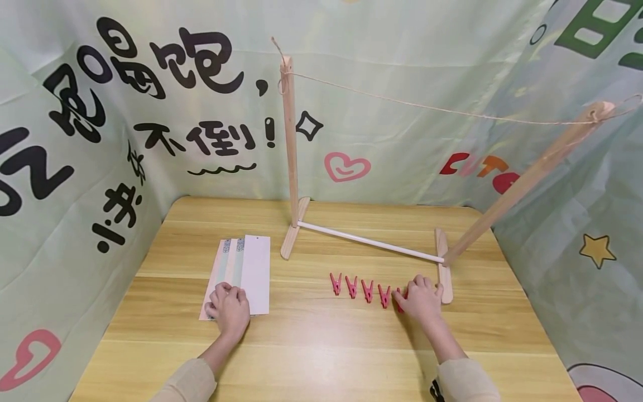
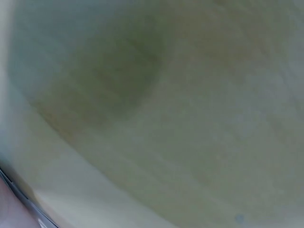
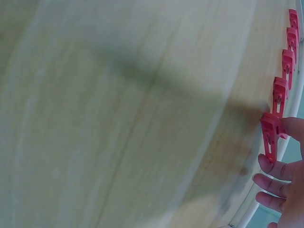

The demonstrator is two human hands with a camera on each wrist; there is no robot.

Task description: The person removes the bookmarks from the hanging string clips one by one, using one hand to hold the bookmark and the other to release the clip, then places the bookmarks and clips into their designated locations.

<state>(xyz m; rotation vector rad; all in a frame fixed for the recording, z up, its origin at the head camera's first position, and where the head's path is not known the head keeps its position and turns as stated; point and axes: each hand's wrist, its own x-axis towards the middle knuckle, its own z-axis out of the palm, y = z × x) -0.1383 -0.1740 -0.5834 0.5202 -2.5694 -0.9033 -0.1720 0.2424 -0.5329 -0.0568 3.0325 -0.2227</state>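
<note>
On the left of the table lie overlapping paper cards [image 1: 256,273], pale pink and white, some with a light green stripe and a patterned patch at the top. My left hand [image 1: 233,312] rests on their lower part with bent fingers; whether it pinches a card is hidden. Several small red clothespins [image 1: 368,291] form a slanting row at mid-table, handles spread apart. At the right end of that row, my right hand [image 1: 422,298] pinches the last clothespin [image 3: 270,133], its thumb on one side and a fingertip at the far end. The left wrist view is mostly blurred wood.
Behind the hands stands a wooden frame with two posts [image 1: 289,145], flat feet and a white crossbar [image 1: 369,241]. A thin string [image 1: 402,101] runs between the post tops. Printed fabric [image 1: 211,178] hangs around the wooden table [image 1: 311,357].
</note>
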